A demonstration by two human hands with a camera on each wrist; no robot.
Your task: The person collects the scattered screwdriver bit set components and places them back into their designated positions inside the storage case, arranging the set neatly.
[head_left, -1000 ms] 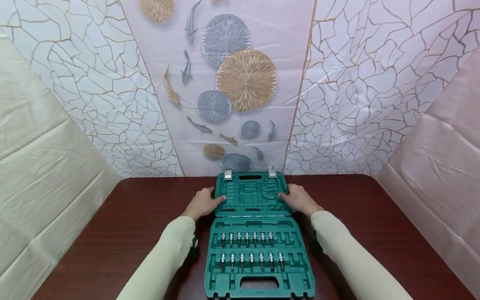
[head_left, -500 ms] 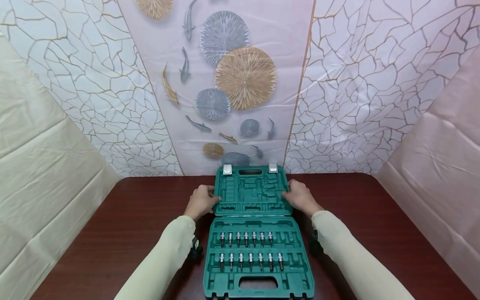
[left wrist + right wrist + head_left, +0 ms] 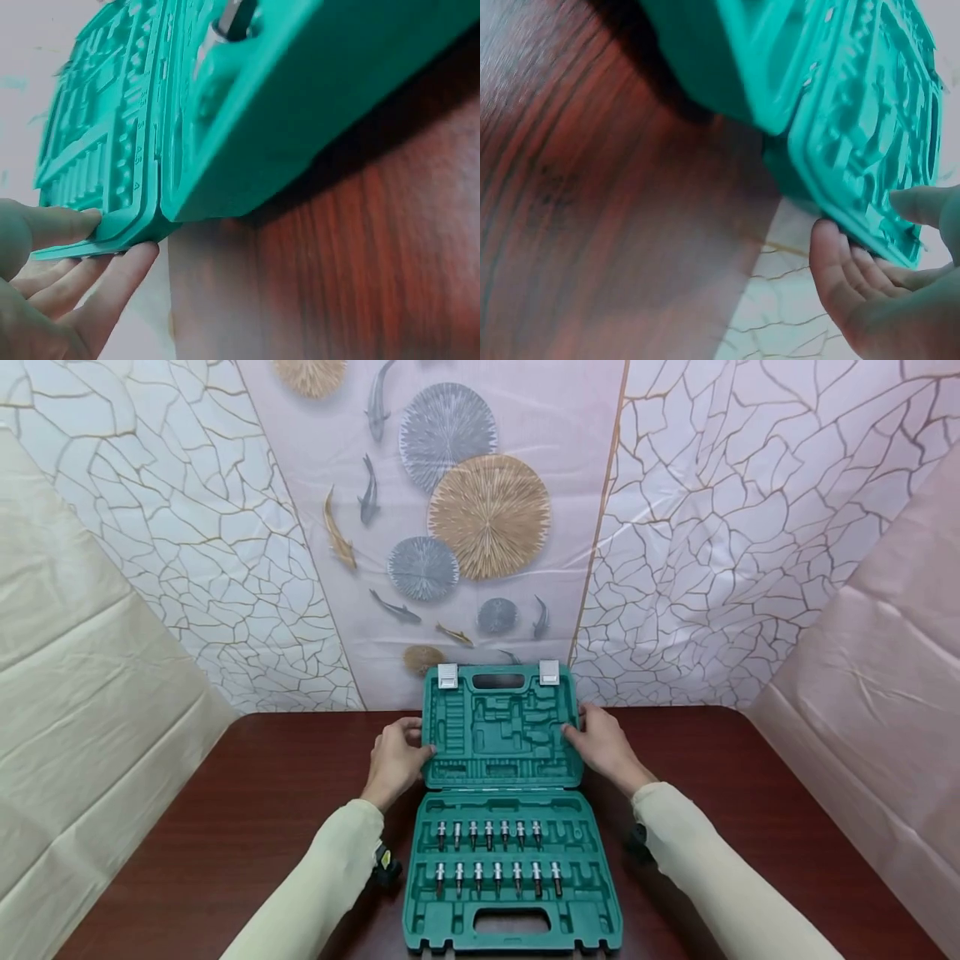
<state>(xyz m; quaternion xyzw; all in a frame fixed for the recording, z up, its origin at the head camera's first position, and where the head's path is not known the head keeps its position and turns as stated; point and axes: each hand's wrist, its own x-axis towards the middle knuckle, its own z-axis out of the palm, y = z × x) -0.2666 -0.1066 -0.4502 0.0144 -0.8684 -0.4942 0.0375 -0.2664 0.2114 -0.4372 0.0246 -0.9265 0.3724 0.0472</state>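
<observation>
Where wrist views look beneath, each grip seemingly pinching the lid (image 3: 501, 727), thumb above.

A teal-green moulded plastic tool case (image 3: 501, 827) with silver latches (image 3: 447, 676) sits on a dark reddish-brown woodgrain worktop (image 3: 225, 827) before white gold-veined crackle-patterned sheeting (image 3: 735, 527).

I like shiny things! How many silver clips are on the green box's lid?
2. One silver latch sits at the lid's top left corner, the other silver latch at its top right. None look hidden.
</observation>
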